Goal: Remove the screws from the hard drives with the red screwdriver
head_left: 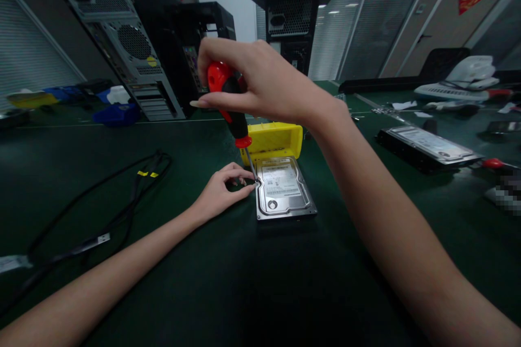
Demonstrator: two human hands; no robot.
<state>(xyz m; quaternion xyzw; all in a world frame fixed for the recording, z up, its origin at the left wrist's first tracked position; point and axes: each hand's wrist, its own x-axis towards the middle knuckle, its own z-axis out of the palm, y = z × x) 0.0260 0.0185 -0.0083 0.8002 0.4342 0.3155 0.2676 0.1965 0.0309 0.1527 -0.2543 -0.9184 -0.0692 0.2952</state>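
Note:
A silver hard drive [280,187] with a white label lies flat on the dark green table. My right hand [252,76] is wrapped round the red and black handle of a screwdriver [238,124], which slants down to the drive's left edge. Beside that tip, my left hand [223,187] rests low on the table, thumb and forefinger brought together at the drive's edge. What lies between those two fingertips is too small to make out. Just behind the drive, a yellow plastic bin [277,138] lies with its opening facing me; small dark bits show inside.
Black cables [134,195] with a USB plug lie at left. Computer cases [152,49] stand at the back, near a blue bin [116,114]. Another hard drive [431,143] and a red-handled tool [494,164] lie at right, with a white device [459,84] behind.

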